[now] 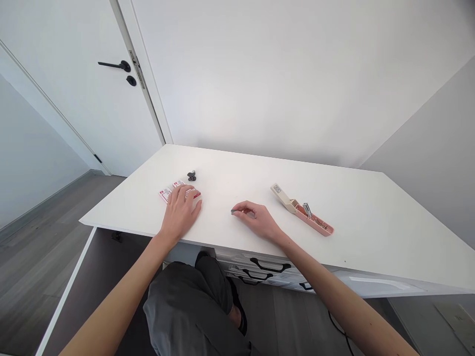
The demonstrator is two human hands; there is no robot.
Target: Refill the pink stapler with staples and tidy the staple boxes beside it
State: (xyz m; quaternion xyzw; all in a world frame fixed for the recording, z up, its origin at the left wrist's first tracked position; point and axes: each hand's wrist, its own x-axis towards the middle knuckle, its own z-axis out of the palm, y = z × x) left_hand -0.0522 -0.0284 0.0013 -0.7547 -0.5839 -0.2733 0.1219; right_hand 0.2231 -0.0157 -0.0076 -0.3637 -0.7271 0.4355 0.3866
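Head view: right hand [256,217] nearly closed, thumb and index pinching a small grey-green piece [233,212] over the counter [237,168]; too small to identify. Fingertip grip probably because there's so little to hold. Left hand [180,210] palm down, fingers loosely spread, resting on red-and-white cards [164,195]; likely just steadying them, no grasp visible. It hides much of the cards, so can't count them. Small dark object [191,175] just beyond the cards, clip-like, apart from the fingers. Right of the right hand, not touched: stapler-like tool [311,221], cream lid folded back, pink base exposed, metal part [307,209] sticking up, presumably laid open for access inside. Right forearm crosses the counter's near edge below it. Under the counter, drawer handles [270,267], the person's legs [185,306] close in front; door [74,29] far left.
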